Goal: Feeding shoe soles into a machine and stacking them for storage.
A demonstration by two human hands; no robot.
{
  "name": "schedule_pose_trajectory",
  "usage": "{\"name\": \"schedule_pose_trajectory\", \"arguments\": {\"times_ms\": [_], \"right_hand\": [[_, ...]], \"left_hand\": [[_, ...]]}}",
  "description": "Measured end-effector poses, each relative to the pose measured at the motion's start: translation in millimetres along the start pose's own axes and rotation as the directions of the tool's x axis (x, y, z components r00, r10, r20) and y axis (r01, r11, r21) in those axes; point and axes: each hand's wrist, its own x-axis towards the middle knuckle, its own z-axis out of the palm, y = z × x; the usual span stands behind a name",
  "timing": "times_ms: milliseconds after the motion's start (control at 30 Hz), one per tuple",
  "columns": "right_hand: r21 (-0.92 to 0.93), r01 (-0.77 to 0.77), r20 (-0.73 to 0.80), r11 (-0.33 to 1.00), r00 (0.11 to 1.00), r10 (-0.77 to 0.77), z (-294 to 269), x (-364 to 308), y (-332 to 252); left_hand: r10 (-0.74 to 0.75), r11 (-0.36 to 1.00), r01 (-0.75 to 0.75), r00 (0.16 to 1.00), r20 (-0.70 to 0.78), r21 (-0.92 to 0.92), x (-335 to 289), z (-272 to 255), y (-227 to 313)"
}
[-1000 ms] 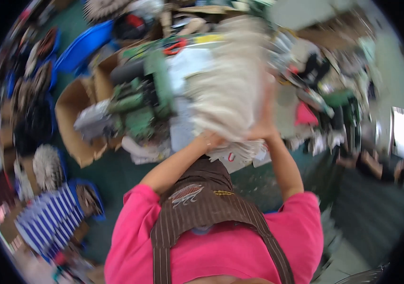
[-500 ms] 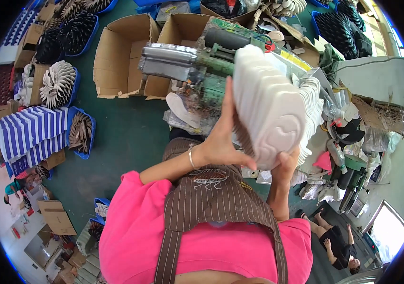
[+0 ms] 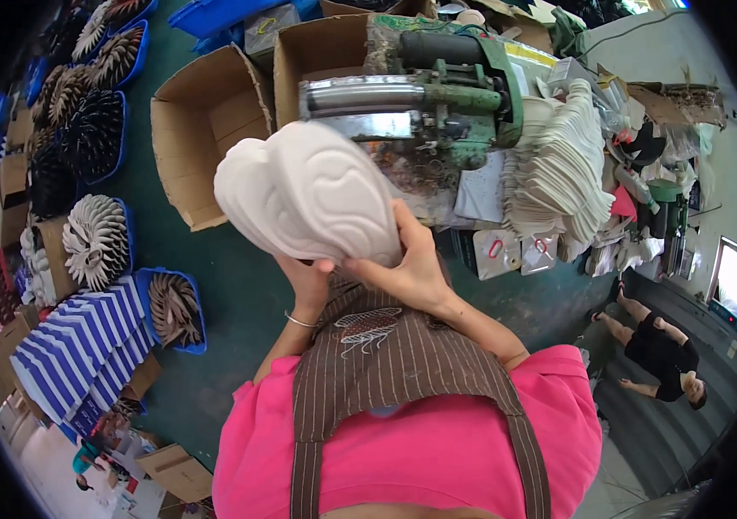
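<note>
Both of my hands hold a stack of white moulded insoles [image 3: 334, 195] in front of my apron. Its embossed top faces up, and the stack looks split into two overlapping parts on its left. My left hand [image 3: 306, 281] grips the near lower side, with most of its fingers hidden under the insoles. Around the right end is my right hand [image 3: 416, 268], its thumb along the near edge. Just beyond the insoles stands a green machine [image 3: 463, 104] with shiny metal rollers [image 3: 364, 95]. A larger pile of white insoles [image 3: 563, 164] lies to its right.
An open cardboard box [image 3: 204, 130] stands left of the machine, with another carton [image 3: 321, 48] beside it. Blue baskets [image 3: 200, 324] of fanned insoles and a blue-striped stack [image 3: 83, 346] line the left. Scissors with red handles [image 3: 495, 249] hang right. Another person [image 3: 662, 355] is at far right.
The insole stack has moved left, from in front of the machine's right part toward the open box, and turned its embossed face up. My right hand has shifted to its right end.
</note>
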Motion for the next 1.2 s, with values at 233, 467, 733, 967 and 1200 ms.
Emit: {"name": "schedule_pose_trajectory", "arguments": {"times_ms": [233,467,733,967,1200], "right_hand": [[0.363,-0.090,-0.114,0.928,0.984,0.140,25.4,1.1,32.7],[0.506,0.158,-0.361,0.848,0.932,0.042,29.9,19.5,45.4],[0.400,0.093,-0.406,0.912,0.910,0.086,26.2,10.5,142.7],[0.147,0.144,-0.456,0.979,0.888,-0.062,13.4,86.7,126.9],[0.356,0.097,-0.536,0.929,0.836,0.119,41.3,46.6,142.7]], "left_hand": [[0.025,0.995,-0.024,1.000,-0.015,0.102,28.4,-14.5,6.8],[0.087,0.990,-0.078,0.994,-0.073,0.118,47.3,-29.6,-3.1],[-0.049,0.995,0.043,0.996,-0.068,-0.087,80.1,-87.3,-21.5],[-0.121,0.985,0.123,0.992,0.020,-0.123,80.1,-85.5,-9.1],[-0.091,0.995,0.093,0.995,0.045,-0.045,85.3,-82.3,-20.1]]}}
